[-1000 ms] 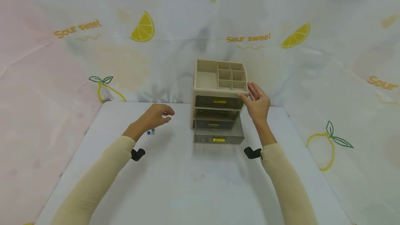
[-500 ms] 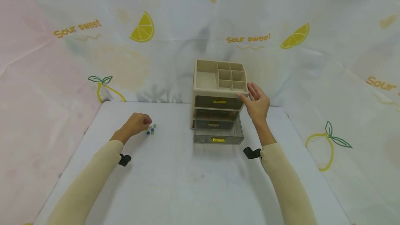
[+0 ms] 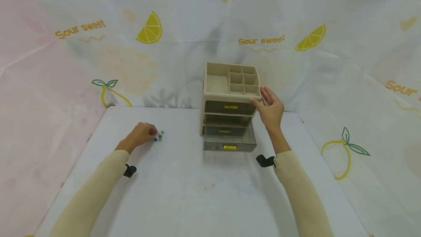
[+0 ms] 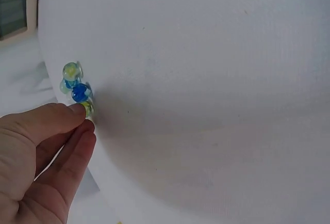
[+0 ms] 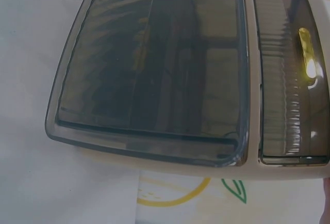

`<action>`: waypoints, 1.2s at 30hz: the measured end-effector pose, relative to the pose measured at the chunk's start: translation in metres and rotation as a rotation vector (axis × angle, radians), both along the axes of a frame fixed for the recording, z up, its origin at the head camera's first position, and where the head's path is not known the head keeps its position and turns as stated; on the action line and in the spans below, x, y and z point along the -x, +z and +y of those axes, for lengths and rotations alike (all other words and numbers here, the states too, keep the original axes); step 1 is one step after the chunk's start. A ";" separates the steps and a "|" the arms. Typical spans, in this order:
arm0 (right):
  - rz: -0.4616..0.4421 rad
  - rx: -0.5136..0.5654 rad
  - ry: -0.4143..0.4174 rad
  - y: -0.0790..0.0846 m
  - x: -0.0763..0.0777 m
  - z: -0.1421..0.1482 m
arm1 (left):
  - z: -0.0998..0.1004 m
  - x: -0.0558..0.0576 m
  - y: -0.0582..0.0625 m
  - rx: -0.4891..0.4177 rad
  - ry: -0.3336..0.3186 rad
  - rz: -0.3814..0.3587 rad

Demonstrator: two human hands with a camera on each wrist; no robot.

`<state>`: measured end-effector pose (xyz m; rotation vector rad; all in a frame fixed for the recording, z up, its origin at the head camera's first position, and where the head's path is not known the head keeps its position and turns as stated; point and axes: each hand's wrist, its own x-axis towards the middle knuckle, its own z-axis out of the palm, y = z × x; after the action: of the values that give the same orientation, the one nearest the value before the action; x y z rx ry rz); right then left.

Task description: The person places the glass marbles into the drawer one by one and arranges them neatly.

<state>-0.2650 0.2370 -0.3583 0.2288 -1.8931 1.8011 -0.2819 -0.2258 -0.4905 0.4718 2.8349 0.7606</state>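
Near the table's left side, my left hand [image 3: 142, 134] is at a small cluster of glass marbles [image 3: 160, 136]. In the left wrist view, its thumb and forefinger close on a yellow-green marble [image 4: 89, 109], partly hidden by the thumb. A blue marble [image 4: 80, 92] and a clear yellow marble [image 4: 70, 70] lie just beyond. My right hand [image 3: 272, 112] rests on the upper right front corner of a beige drawer organizer [image 3: 217, 96], thumb on the front, fairly straight fingers along the side. Below, a smoky see-through drawer [image 3: 210, 146] is pulled out.
The top drawer [image 3: 213, 107] is shut, and the organizer's top has several compartments. A white cloth covers the table [image 3: 197, 193]. Behind and at both sides hangs a lemon-patterned curtain [image 3: 184, 72].
My left hand has moved left and down from beside the organizer to the marbles, and its fingertips have drawn together there. The right hand and the drawers stay as they were.
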 end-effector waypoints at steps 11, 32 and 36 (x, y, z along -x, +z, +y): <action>-0.011 -0.008 -0.013 0.007 -0.007 -0.003 | 0.002 -0.003 -0.001 0.000 -0.014 0.021; -0.020 -0.002 -0.020 0.009 -0.008 -0.006 | 0.000 -0.006 0.000 -0.263 0.052 0.067; -0.011 0.004 -0.019 0.009 -0.007 -0.007 | 0.005 -0.007 0.004 -0.320 0.080 0.071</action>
<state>-0.2579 0.2305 -0.3494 0.1995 -1.8935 1.7968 -0.2750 -0.2213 -0.4861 0.4370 2.8193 1.2462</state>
